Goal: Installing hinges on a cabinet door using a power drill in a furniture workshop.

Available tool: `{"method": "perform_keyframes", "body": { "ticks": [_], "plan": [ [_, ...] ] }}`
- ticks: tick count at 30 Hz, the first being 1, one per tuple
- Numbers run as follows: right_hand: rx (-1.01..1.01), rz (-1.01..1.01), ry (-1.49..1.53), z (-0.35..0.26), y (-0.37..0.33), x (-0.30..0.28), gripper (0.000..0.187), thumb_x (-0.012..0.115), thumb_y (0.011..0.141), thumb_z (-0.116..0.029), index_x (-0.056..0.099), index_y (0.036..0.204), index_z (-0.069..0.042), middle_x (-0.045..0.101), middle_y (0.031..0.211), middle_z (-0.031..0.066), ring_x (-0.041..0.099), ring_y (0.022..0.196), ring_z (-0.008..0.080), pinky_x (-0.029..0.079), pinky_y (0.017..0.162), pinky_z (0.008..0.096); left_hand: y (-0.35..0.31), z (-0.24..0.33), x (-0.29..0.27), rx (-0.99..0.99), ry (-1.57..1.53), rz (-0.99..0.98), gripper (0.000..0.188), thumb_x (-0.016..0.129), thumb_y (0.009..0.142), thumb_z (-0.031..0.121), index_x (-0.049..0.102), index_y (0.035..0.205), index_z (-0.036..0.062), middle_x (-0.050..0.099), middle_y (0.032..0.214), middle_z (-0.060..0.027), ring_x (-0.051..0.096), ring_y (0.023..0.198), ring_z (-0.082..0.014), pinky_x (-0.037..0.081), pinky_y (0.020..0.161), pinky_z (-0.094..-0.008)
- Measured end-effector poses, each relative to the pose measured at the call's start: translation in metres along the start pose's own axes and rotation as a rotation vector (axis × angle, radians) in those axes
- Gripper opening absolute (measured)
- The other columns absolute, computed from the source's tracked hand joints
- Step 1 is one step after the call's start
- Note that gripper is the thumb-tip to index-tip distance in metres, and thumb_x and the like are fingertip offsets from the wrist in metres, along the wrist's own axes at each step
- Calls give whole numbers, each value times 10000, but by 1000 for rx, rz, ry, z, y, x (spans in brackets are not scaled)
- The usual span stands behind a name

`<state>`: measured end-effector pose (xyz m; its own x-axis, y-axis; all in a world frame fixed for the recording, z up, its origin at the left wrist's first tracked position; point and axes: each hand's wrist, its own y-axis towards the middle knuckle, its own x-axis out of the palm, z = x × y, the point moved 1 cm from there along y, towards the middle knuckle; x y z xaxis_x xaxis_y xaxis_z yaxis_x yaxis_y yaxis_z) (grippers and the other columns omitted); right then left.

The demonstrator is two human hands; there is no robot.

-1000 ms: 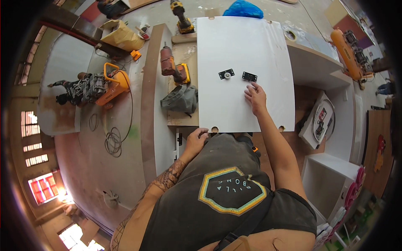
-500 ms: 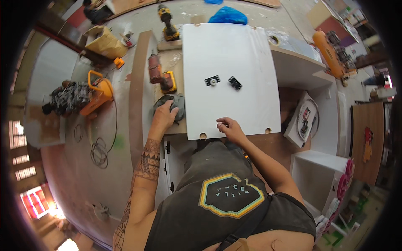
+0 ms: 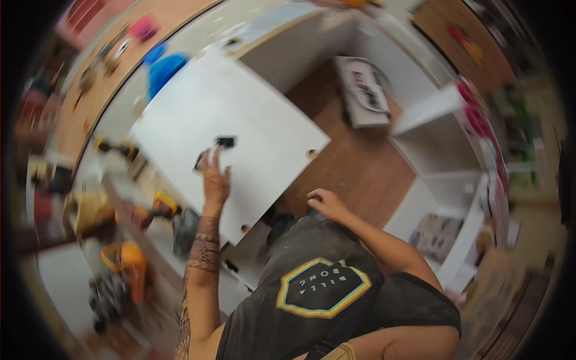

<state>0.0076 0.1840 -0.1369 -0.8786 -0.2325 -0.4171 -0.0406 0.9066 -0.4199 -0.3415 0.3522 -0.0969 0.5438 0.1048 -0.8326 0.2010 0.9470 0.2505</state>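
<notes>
Lying on a white panel (image 3: pixel 258 114) left of centre in the frame, a flat black fitting (image 3: pixel 226 141) sat just above the fingers of the left hand (image 3: pixel 215 181), with a second black fitting (image 3: pixel 198 161) partly hidden at that hand's left side. The step in hand looked like handling these small parts (a guess from the hand's place alone). The fingers were extended and the thumb stood apart, though blur left it unclear whether they touched or gripped anything. Lifting a piece so thin would seem to call for a fingertip pinch at its edge. The clearer fitting looked dark and roughly rectangular; finer detail was smeared.

The right hand (image 3: pixel 329 205), near the middle of the frame, was loosely curled before the person's dark shirt (image 3: pixel 300 249); whether it held something could not be told. Farther out, a grey pouch (image 3: pixel 186 233) lay at lower left beside a red-and-yellow driver (image 3: pixel 163 204). A blue bag (image 3: pixel 165 73) showed at upper left, a white box (image 3: pixel 360 105) at upper right.
</notes>
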Motion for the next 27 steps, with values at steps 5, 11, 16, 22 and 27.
{"method": "perform_keyframes", "body": {
  "ticks": [5,11,16,22,27],
  "plan": [
    [-92,-25,-169,19,-45,-39,418,707,948,-336,701,1240,-37,739,1194,207,697,1128,392,546,980,483,64,-93,56,531,316,-311,430,602,900,-37,625,1329,-64,570,1439,-304,439,1454,-461,322,1251,-564],
    [56,630,-67,93,-170,-166,294,682,964,-264,711,1168,-55,744,1075,187,710,1046,396,557,915,504,96,-78,73,94,291,-350,587,716,845,-1,571,1412,-47,560,1385,-378,560,1294,-529,459,1122,-546],
    [273,1507,-175,175,-336,-284,255,713,962,-210,685,1170,-65,710,1156,169,685,1093,368,553,943,472,66,26,82,28,464,-157,675,763,896,143,508,1502,-13,594,1386,-291,572,1279,-492,478,1082,-546],
    [1178,1531,-309,222,-621,-377,205,689,915,-112,730,1103,-39,744,1131,205,715,1070,401,565,919,494,-14,191,189,73,-191,-361,637,719,964,140,465,1520,-40,540,1439,-285,475,1396,-423,361,1202,-498],
    [1277,1000,-169,296,-644,-355,247,629,914,-80,758,1109,1,730,1182,264,708,1138,418,556,979,517,-61,294,243,374,-110,-692,640,692,889,42,481,1486,-48,587,1328,-290,576,1229,-432,476,1068,-476]
  ]
}}
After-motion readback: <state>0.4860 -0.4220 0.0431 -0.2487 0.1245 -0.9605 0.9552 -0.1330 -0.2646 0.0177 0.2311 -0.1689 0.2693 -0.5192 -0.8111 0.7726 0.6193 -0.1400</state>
